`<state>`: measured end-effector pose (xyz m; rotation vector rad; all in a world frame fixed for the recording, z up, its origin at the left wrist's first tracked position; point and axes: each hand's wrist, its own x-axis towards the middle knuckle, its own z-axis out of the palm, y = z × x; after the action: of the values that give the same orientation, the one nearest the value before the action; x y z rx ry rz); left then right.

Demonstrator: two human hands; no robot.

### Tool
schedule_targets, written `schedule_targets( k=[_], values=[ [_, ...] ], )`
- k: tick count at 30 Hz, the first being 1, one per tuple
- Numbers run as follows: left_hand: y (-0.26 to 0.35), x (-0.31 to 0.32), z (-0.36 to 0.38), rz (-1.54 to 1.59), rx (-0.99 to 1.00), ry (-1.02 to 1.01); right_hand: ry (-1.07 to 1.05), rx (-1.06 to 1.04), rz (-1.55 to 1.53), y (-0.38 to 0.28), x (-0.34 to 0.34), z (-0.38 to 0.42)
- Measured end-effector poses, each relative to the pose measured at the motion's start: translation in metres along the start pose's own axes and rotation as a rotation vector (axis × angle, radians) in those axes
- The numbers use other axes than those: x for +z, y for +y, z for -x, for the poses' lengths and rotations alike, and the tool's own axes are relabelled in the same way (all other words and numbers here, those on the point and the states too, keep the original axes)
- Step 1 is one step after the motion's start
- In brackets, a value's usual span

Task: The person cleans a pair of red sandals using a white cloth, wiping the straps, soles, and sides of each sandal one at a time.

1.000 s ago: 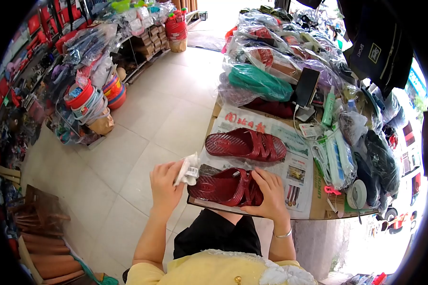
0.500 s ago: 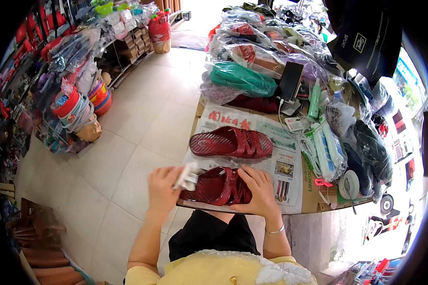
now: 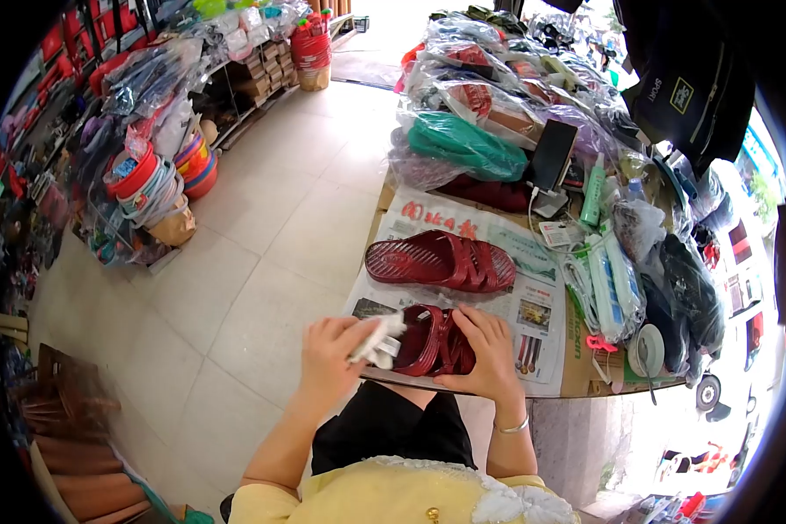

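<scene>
My left hand (image 3: 330, 356) is closed on a crumpled white cloth (image 3: 381, 342), which covers the heel end of the nearer dark red sandal (image 3: 421, 339). At the sandal's strap end, my right hand (image 3: 485, 354) holds it from the side, thumb near the table edge and fingers over the straps. A second dark red sandal (image 3: 441, 260) lies just beyond, untouched, its straps toward the right. Both sandals are on a newspaper (image 3: 541, 327) spread over the table.
Plastic-wrapped goods (image 3: 467, 144) cover the table's far side, with a phone (image 3: 553, 155) and a green tube (image 3: 593, 192) near them. A white cup (image 3: 645, 351) stands at the right. Stacked baskets (image 3: 131, 175) sit on the floor at left.
The cloth in my left hand has moved right relative to the nearer sandal, farther over its heel end. My right hand keeps its hold. The whole view has shifted slightly.
</scene>
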<state>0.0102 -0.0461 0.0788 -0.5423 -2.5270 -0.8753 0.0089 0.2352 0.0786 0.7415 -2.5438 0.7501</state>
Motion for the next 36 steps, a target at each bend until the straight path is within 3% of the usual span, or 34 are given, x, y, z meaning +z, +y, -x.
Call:
schedule_targets(
  k=[4,8,10,12,21,24,27,30,36],
  values=[
    [-0.029,-0.02,0.005,-0.077,-0.156,0.137,0.009,0.013,0.002,-0.001,0.0,-0.002],
    [-0.009,-0.018,0.01,0.067,-0.046,0.275,0.009,0.021,0.001,-0.003,-0.001,-0.002],
    [0.007,-0.01,0.007,0.064,-0.007,0.216,0.002,0.024,-0.005,-0.002,-0.002,-0.003],
    [0.017,0.0,0.006,0.085,0.058,0.027,0.015,0.006,0.011,-0.003,-0.001,-0.003],
    [-0.041,-0.012,0.009,-0.093,-0.119,0.248,0.037,-0.006,0.001,0.0,0.001,-0.002],
    [-0.025,-0.02,0.013,0.047,-0.049,0.33,0.027,0.003,0.004,0.0,0.0,-0.001],
    [0.005,-0.009,0.013,0.074,0.087,0.236,0.017,0.005,0.004,-0.002,-0.001,-0.001],
    [-0.002,0.012,0.016,0.017,0.09,0.117,0.012,0.009,0.011,-0.003,-0.002,-0.002],
    [-0.041,0.001,0.008,-0.093,0.006,0.205,0.024,-0.005,0.008,-0.002,-0.002,-0.002]
  ],
)
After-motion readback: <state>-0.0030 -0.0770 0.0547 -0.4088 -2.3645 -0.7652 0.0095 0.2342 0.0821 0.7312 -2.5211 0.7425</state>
